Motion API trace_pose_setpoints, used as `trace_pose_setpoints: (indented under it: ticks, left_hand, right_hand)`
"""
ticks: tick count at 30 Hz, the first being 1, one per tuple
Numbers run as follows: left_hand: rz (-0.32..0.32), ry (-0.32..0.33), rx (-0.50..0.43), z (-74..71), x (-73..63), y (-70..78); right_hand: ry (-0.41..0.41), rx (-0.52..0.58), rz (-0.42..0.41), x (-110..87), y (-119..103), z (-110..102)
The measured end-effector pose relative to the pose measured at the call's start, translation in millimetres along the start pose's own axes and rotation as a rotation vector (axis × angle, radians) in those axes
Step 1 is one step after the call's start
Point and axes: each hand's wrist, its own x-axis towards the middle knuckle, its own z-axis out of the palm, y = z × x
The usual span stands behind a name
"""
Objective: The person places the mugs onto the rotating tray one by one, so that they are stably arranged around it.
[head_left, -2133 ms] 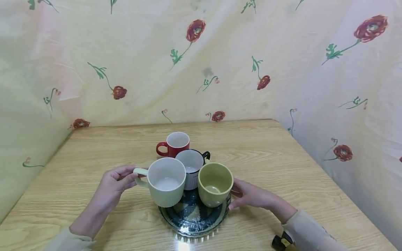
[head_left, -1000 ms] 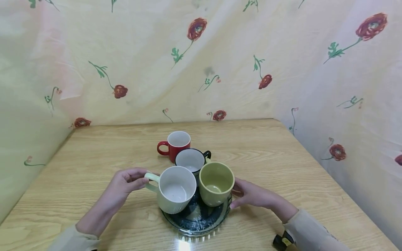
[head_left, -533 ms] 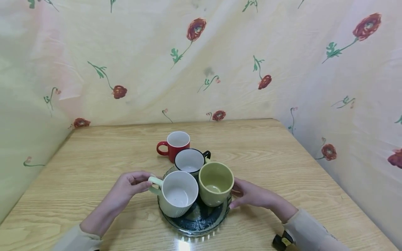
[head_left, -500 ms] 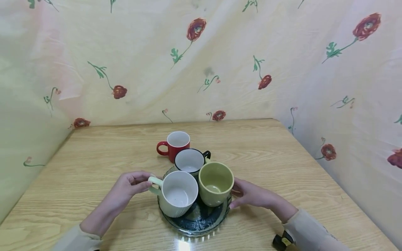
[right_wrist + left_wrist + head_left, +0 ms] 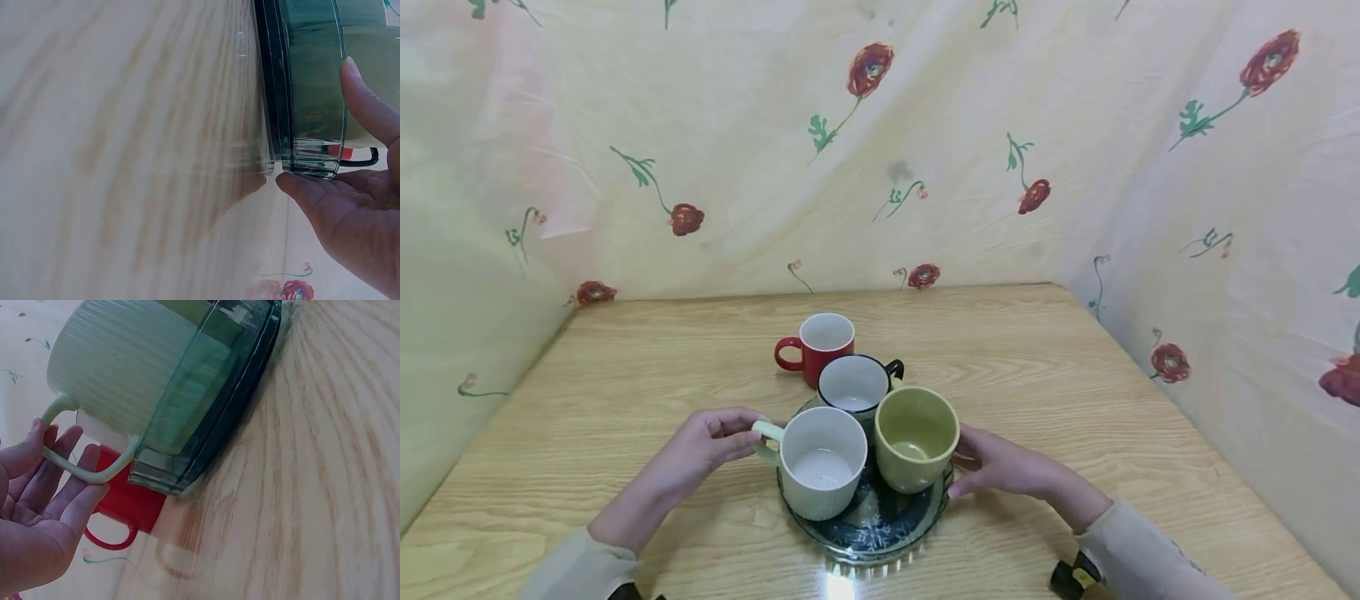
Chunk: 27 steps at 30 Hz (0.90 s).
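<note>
My left hand (image 5: 711, 442) pinches the handle of a pale green ribbed mug (image 5: 820, 492) between thumb and fingers. This mug stands upright inside a round glass dish (image 5: 880, 542) with a dark patterned base and a clear wall. Behind it and to the right, a white mug (image 5: 853, 383) with a black rim and an olive-green mug (image 5: 917, 467) also stand in the dish. At the dish's right side is my right hand (image 5: 1000, 467), fingers fairly straight. Its thumb touches the glass rim in the right wrist view, with the other fingers along the wall.
A red mug (image 5: 835, 367) with a white inside stands on the wooden table (image 5: 625, 358) just behind the dish, handle to the left. Flowered cloth (image 5: 737, 150) hangs along the back and both sides. A small black object (image 5: 1067, 579) lies by the right sleeve.
The left hand has brought the pale green mug rightward, nearer and down into the dish; it tilted on the way and now stands more level. The right hand stays where it was.
</note>
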Motion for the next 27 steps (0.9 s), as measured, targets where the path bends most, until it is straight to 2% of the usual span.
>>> trace_pose_setpoints:
  ticks: [10,20,27]
  left_hand:
    - [0.015,-0.016,0.025,-1.2,9.0,-2.0]
    - [-0.031,-0.027,0.09,-2.5,24.0,0.5]
    - [-0.048,-0.01,0.121,-0.4,34.4,0.3]
  right_hand:
    - [0.005,-0.009,-0.003,0.5,3,-1]
    - [0.001,-0.005,-0.006,1.2,4,-1]
    - [0.001,0.001,-0.009,1.2,4,0]
